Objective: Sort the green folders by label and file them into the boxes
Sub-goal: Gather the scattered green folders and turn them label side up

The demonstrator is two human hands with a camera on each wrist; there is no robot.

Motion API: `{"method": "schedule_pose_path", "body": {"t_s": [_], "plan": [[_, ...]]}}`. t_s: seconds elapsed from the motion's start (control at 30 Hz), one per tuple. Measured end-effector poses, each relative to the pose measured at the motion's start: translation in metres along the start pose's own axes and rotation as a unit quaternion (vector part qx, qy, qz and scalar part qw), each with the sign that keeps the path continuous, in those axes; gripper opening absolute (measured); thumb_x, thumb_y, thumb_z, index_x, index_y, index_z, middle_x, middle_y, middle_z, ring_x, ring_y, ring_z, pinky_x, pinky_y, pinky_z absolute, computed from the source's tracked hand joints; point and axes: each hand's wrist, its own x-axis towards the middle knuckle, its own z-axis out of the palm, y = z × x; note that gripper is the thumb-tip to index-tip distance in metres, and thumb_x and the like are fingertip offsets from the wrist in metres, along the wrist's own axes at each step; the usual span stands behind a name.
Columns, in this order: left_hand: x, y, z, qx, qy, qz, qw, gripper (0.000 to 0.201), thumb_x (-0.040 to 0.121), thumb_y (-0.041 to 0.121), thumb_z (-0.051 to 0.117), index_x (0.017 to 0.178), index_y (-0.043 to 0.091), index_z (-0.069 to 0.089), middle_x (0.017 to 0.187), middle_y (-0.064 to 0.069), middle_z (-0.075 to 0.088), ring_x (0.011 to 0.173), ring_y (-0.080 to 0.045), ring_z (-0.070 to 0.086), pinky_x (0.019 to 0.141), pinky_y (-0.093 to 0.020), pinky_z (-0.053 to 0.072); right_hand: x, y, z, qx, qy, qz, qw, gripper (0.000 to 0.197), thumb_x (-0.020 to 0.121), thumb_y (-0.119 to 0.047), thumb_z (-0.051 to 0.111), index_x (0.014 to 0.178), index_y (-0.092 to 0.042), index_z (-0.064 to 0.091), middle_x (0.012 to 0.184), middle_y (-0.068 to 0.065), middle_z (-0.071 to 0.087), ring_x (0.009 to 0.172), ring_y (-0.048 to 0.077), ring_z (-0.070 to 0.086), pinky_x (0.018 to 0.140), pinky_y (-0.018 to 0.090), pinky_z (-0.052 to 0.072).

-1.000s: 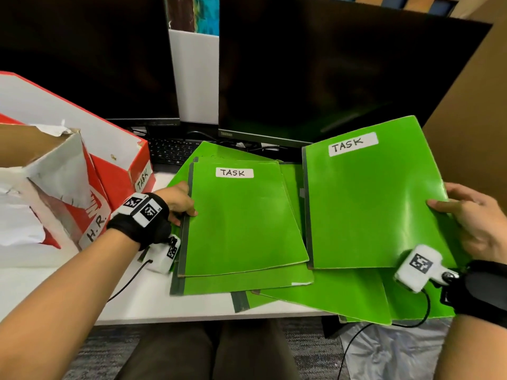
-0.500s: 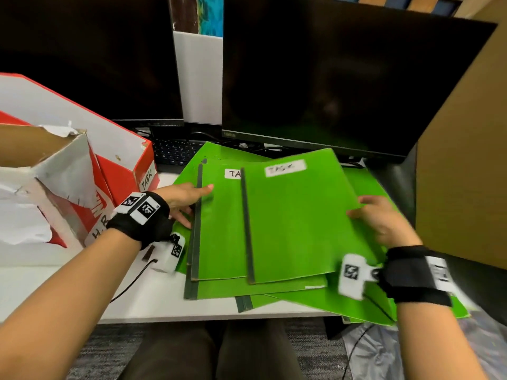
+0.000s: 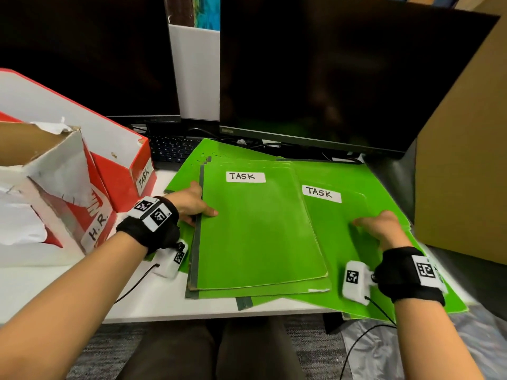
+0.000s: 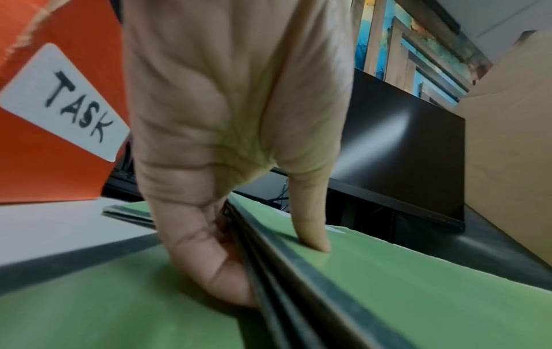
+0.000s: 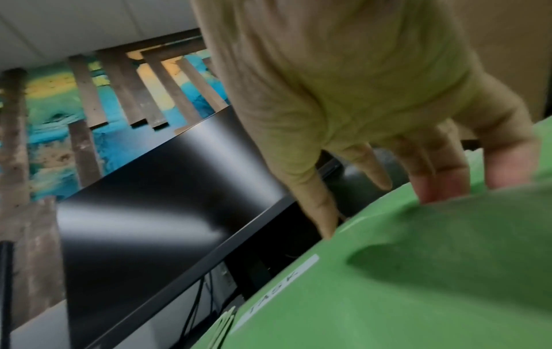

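Note:
A stack of green folders (image 3: 260, 229) lies on the white desk, its top one labelled TASK. My left hand (image 3: 192, 205) pinches the stack's dark spine edge, thumb on top and fingers against the spines (image 4: 209, 259). To the right a second TASK folder (image 3: 334, 229) lies partly under the stack's edge. My right hand (image 3: 380, 229) is on it, fingers curled over its far edge, which bulges upward (image 5: 418, 236). At the left stand a red box labelled TASK (image 3: 144, 178) and a torn box labelled H.R. (image 3: 97, 227).
Two dark monitors (image 3: 329, 78) and a keyboard (image 3: 172, 149) stand behind the folders. A cardboard panel (image 3: 466, 187) rises at the right. More green folders (image 3: 411, 305) overhang the desk's front edge (image 3: 164, 305). My legs are below.
My right hand brought the raised TASK folder left and laid it on the stack, then moved back right onto another TASK folder. My left hand stayed at the spines.

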Motion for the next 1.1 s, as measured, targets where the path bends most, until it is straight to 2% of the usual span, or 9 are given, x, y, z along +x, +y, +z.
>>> {"method": "schedule_pose_path", "body": {"t_s": [0.27, 0.4, 0.5, 0.6, 0.67, 0.77, 0.83, 0.97, 1.1], "plan": [[-0.015, 0.035, 0.037, 0.107, -0.016, 0.06, 0.992, 0.082, 0.078, 0.029, 0.076, 0.14, 0.004, 0.028, 0.135, -0.013, 0.044, 0.109, -0.025, 0.052, 0.075, -0.032, 0.05, -0.011, -0.007, 0.004, 0.096, -0.06, -0.008, 0.994, 0.085, 0.081, -0.029, 0.076, 0.141, 0.008, 0.029, 0.139, 0.026, 0.046, 0.125, 0.04, 0.048, 0.103, 0.049, 0.041], [-0.012, 0.047, 0.045, 0.105, -0.016, 0.068, 0.992, 0.082, 0.077, 0.03, 0.077, 0.139, 0.003, 0.032, 0.135, -0.013, 0.046, 0.116, -0.027, 0.048, 0.085, -0.034, 0.047, -0.012, -0.012, 0.008, 0.123, -0.138, -0.036, 0.982, 0.098, 0.075, -0.049, 0.074, 0.142, 0.007, 0.029, 0.076, 0.009, 0.046, 0.076, 0.026, 0.05, 0.085, 0.046, 0.048], [-0.009, 0.049, 0.041, 0.061, -0.025, 0.057, 0.996, 0.084, 0.077, 0.027, 0.077, 0.141, 0.002, 0.029, 0.143, -0.014, 0.04, 0.127, -0.031, 0.043, 0.095, -0.038, 0.044, -0.016, -0.013, 0.011, 0.146, -0.197, -0.054, 0.968, 0.097, 0.07, -0.035, 0.081, 0.142, 0.006, 0.031, 0.075, 0.002, 0.042, 0.072, 0.021, 0.047, 0.077, 0.04, 0.048], [-0.005, 0.042, 0.035, 0.018, -0.021, 0.052, 0.998, 0.083, 0.078, 0.021, 0.076, 0.142, 0.001, 0.027, 0.147, -0.016, 0.035, 0.132, -0.032, 0.038, 0.102, -0.039, 0.039, -0.022, -0.017, 0.015, 0.169, -0.222, -0.053, 0.959, 0.099, 0.067, -0.008, 0.082, 0.145, 0.008, 0.022, 0.119, 0.021, 0.056, 0.119, 0.034, 0.05, 0.102, 0.05, 0.038], [-0.003, 0.037, 0.029, 0.003, -0.015, 0.062, 0.998, 0.08, 0.079, 0.018, 0.075, 0.141, 0.001, 0.028, 0.147, -0.015, 0.035, 0.133, -0.032, 0.037, 0.103, -0.038, 0.037, -0.03, -0.023, 0.014, 0.212, -0.219, -0.072, 0.95, 0.09, 0.074, 0.007, 0.073, 0.147, 0.004, 0.021, 0.15, 0.024, 0.033, 0.137, 0.037, 0.034, 0.111, 0.047, 0.029], [-0.01, 0.039, 0.008, -0.049, 0.008, 0.122, 0.991, 0.062, 0.082, 0.014, 0.073, 0.133, 0.004, 0.038, 0.13, -0.003, 0.05, 0.116, -0.023, 0.05, 0.097, -0.033, 0.043, -0.047, -0.041, 0.003, 0.258, -0.179, -0.148, 0.938, 0.074, 0.08, 0.012, 0.065, 0.143, -0.002, 0.031, 0.131, 0.018, 0.053, 0.096, 0.029, 0.063, 0.081, 0.033, 0.056], [-0.017, 0.049, -0.015, -0.112, 0.028, 0.203, 0.972, 0.056, 0.083, 0.014, 0.071, 0.132, 0.007, 0.043, 0.129, -0.005, 0.058, 0.112, -0.02, 0.058, 0.098, -0.038, 0.047, -0.059, -0.055, -0.009, 0.302, -0.124, -0.234, 0.916, 0.053, 0.08, 0.014, 0.063, 0.126, -0.003, 0.044, 0.109, 0.015, 0.067, 0.073, 0.019, 0.068, 0.067, 0.037, 0.058], [-0.052, 0.073, -0.054, -0.117, 0.164, 0.383, 0.902, 0.077, 0.077, 0.051, 0.069, 0.135, 0.011, 0.037, 0.142, -0.003, 0.048, 0.131, -0.017, 0.046, 0.111, -0.045, 0.036, -0.102, -0.075, -0.044, 0.389, 0.001, -0.409, 0.825, 0.044, 0.081, 0.014, 0.059, 0.104, -0.021, 0.045, 0.099, -0.008, 0.066, 0.087, 0.003, 0.065, 0.082, 0.024, 0.052], [-0.081, 0.086, -0.057, -0.129, 0.235, 0.51, 0.817, 0.058, 0.089, 0.027, 0.057, 0.14, 0.017, 0.03, 0.144, -0.001, 0.044, 0.134, -0.012, 0.041, 0.114, -0.041, 0.032, -0.128, -0.078, -0.062, 0.41, 0.062, -0.481, 0.772, 0.039, 0.087, 0.009, 0.057, 0.104, -0.022, 0.04, 0.093, -0.013, 0.054, 0.08, -0.008, 0.052, 0.08, 0.019, 0.043]]}}
